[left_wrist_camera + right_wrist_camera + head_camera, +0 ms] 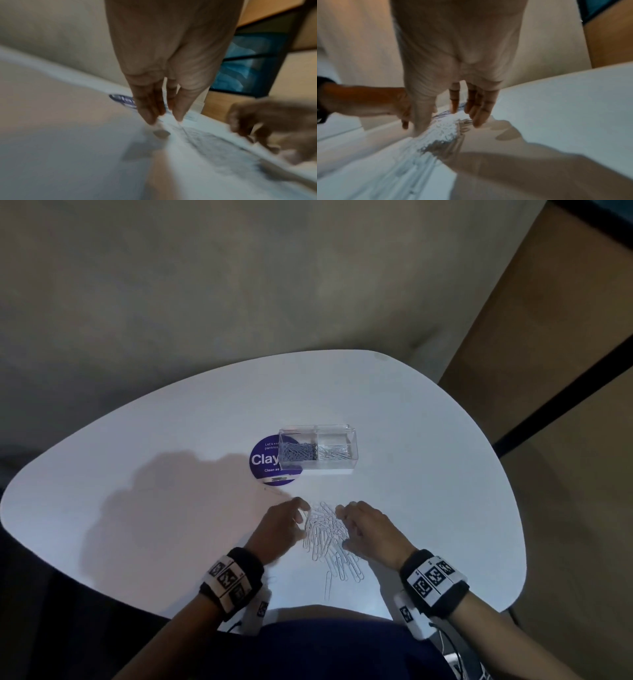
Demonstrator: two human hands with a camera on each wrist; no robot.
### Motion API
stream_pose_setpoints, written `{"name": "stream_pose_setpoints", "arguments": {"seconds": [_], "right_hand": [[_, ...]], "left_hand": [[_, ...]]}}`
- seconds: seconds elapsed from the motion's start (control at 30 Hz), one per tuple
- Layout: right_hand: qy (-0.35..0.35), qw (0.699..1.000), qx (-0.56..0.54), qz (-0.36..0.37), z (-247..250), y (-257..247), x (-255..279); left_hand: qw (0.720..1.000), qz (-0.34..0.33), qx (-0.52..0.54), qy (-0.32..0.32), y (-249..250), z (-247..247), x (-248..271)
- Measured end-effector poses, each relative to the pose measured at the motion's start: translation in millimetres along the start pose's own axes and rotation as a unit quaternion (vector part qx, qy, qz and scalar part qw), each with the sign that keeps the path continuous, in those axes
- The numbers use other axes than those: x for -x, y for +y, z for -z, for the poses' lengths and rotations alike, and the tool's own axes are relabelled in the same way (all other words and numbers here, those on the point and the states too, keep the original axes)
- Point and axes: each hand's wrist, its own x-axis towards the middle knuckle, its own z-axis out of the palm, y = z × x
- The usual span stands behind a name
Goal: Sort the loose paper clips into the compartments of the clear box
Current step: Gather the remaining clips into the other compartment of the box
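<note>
Silver paper clips (pixel 325 537) lay in a loose pile on the white table (pixel 137 474), near the edge closest to the person. The left hand (pixel 281 529) rested at the left side of the pile and the right hand (pixel 371 534) at its right side, so the pile was between them. Both hands had relaxed, slightly bent fingers that touched the clips, and neither one pinched a clip as far as I could see; the wrist views were blurred. Farther from the person stood the clear box (pixel 318 449), with darker clips in its left compartment and lighter clips in its right one. It partly covered a round purple sticker (pixel 265 462). One single clip (pixel 274 491) lay apart, left of the pile.
</note>
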Motion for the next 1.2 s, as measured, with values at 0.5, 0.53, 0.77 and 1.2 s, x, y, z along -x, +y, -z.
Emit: {"name": "stream_pose_setpoints", "arguments": {"seconds": [0.5, 0.53, 0.77, 1.2], "right_hand": [[0.010, 0.970, 0.191, 0.148, -24.9, 0.0, -8.3], [0.022, 0.978, 0.166, 0.128, -18.3, 0.5, -7.3], [-0.088, 0.991, 0.092, 0.028, 28.9, 17.0, 24.1], [0.025, 0.999, -0.013, 0.035, -7.9, 7.4, 1.5]], "left_hand": [[0.951, -0.117, -0.282, 0.048, -20.0, -4.3, 20.3], [0.958, -0.122, -0.255, 0.041, -21.3, -5.1, 27.0], [0.950, -0.068, -0.287, -0.103, -30.9, 38.7, 60.9], [0.974, -0.092, -0.206, -0.016, 1.9, -15.9, 21.0]]}}
